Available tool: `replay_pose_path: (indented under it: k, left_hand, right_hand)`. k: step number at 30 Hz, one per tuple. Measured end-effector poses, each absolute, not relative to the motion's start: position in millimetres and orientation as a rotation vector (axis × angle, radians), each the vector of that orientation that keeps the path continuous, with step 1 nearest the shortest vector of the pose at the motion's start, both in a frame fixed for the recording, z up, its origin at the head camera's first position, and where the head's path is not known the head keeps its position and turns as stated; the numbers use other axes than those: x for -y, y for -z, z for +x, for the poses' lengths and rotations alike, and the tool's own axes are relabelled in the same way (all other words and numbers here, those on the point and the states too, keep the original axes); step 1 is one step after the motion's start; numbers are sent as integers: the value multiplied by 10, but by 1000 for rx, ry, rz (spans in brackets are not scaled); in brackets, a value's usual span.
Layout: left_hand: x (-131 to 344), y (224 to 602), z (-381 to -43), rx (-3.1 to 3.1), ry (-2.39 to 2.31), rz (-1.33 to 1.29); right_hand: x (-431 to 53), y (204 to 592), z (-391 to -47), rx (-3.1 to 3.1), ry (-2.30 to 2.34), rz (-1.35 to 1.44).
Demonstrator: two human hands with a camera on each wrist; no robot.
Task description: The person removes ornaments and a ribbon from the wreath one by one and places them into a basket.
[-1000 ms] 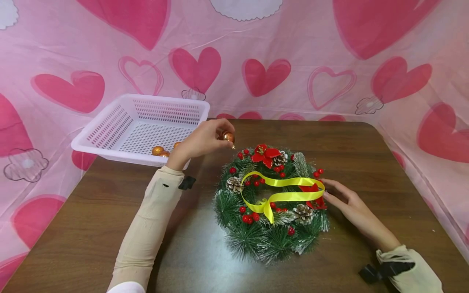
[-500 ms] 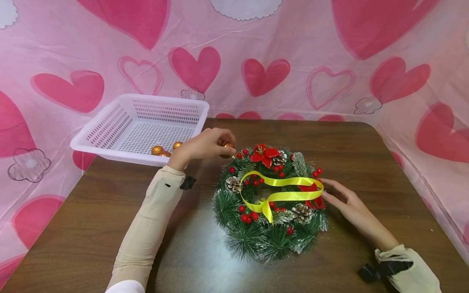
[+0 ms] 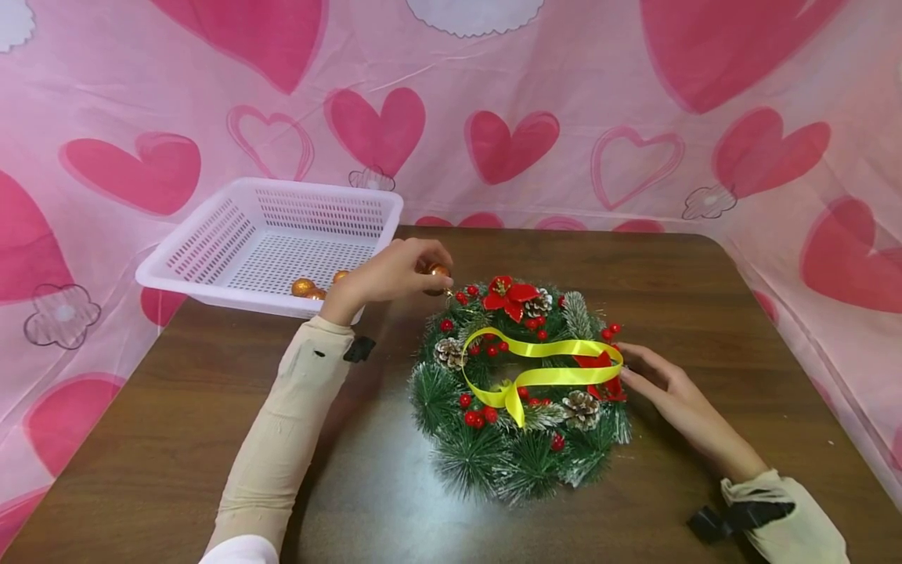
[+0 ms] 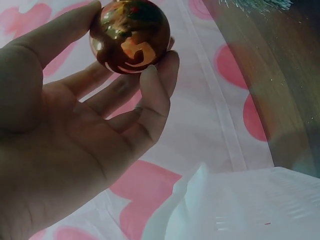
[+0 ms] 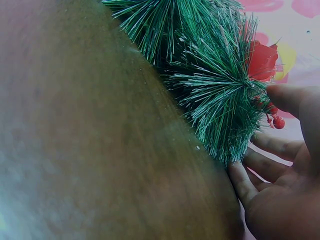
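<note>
My left hand holds a shiny copper-gold Christmas bauble between thumb and fingertips, at the far left edge of the wreath. The bauble's small gold cap points toward the wreath in the head view. The round green wreath lies on the table, trimmed with red poinsettias, frosted pinecones and red berries. Over its middle lies a loop of yellow ribbon. At its right edge my right hand rests with extended fingers and thumb touching the needles beside a red flower.
A white perforated plastic basket stands at the back left of the wooden table. Several gold baubles lie in its near right corner. Pink heart-printed cloth hangs behind and beside the table.
My left hand has dipped slightly toward the wreath with the bauble, then lifted a little. The bauble's cap now sits right by the wreath's edge. My right hand has stayed put.
</note>
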State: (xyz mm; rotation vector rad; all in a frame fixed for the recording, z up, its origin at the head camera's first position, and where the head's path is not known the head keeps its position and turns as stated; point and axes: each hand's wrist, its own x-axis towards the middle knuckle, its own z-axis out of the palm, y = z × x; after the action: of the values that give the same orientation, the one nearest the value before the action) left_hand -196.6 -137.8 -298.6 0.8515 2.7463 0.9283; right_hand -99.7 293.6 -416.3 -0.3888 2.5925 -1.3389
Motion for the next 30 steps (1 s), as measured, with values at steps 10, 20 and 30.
replay_pose_path:
  k: [10,20,30]
  left_hand:
    - [1395,2862,-1939,-2813,-1133,842]
    - [1435,2840,-1755,-2896,-1374,740]
    - [1803,2904,-1512,-3167,-1384,617]
  right_hand:
    - [-2938,4143,-996,-2580,1364,-407]
    - [-2989,4145,-996,-2576,1384,-442]
    - [-2953,4138,-982,-2562,1419,-435]
